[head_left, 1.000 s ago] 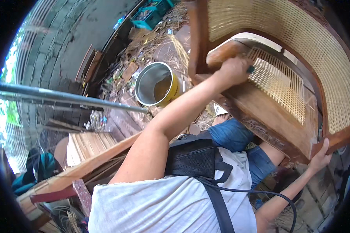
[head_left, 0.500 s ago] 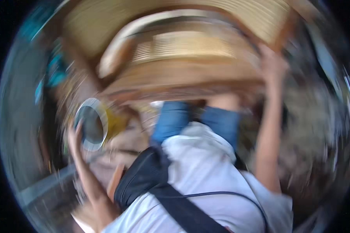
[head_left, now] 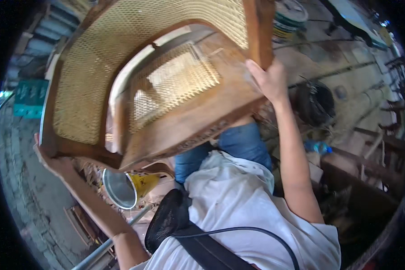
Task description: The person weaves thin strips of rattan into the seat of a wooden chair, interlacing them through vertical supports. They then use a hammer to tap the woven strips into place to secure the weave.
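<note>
- One cane chair [head_left: 191, 123], held up in front of the person, tilted, its front edge by the knees [head_left: 245, 144]. Can't tell if it's resting on them.
- Two hands, set wide apart. Right hand [head_left: 271, 84] is clamped on one wooden arm of the chair, thumb over the near side.
- Left hand [head_left: 47, 155] is up against the outside of the opposite corner. Can't tell if the fingers really wrap round it or just prop it.
- Why so wide? Probably because it's a bulky thing, and a hand at each end keeps it from tipping.
- Two woven panels show: the curved back [head_left: 78, 92] and the seat [head_left: 175, 81], likely facing the person because of the tilt.
- Around it: one yellow bucket [head_left: 144, 182] below the chair, one green crate [head_left: 30, 99] off left, one plastic bottle [head_left: 317, 147] off right.
</note>
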`<state>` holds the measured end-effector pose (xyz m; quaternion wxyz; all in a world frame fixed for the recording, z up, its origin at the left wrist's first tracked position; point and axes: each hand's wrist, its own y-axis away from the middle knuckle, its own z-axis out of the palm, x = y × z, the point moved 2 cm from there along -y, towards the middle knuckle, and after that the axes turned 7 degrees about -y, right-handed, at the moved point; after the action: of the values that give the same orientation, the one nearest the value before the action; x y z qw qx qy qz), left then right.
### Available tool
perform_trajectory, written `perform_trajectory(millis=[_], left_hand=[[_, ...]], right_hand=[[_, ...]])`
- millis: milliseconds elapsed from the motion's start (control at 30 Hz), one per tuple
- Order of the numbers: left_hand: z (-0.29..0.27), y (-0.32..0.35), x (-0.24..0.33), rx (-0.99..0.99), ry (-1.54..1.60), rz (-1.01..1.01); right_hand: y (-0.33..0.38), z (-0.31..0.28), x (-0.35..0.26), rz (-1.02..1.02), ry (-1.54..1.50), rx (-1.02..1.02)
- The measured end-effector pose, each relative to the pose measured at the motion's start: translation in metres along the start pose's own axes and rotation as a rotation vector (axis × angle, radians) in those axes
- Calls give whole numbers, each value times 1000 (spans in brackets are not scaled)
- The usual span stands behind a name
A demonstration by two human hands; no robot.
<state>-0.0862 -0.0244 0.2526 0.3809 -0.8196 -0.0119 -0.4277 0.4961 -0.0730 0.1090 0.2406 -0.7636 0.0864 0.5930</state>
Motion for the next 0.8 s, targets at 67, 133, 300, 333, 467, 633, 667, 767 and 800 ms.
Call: perform_trajectory(millis=[67,133,300,333,467,633,667,767,800], left_hand=[[1,14,-3,86,315,-206],[-15,28,14,71,350,-253],[-1,7,3,98,508,-227],[1,7,5,88,476,-178],[9,23,29,151,355,-112],[3,42,41,244,199,-142],[2,44,33,231,230,-110],[-12,56,20,274,264,27],[-19,61,12,254,236,127]], right_hand=[[13,0,-1,-7,34,57],[24,1,-2,87,24,-7],[13,0,-1,-148,59,34],[11,-5,7,-112,67,37],[3,-20,27,-116,59,-2],[-3,-34,24,106,-18,-21],[0,-30,20,131,-15,-2],[-1,-21,16,92,-38,15],[0,-16,10,106,-41,-1]])
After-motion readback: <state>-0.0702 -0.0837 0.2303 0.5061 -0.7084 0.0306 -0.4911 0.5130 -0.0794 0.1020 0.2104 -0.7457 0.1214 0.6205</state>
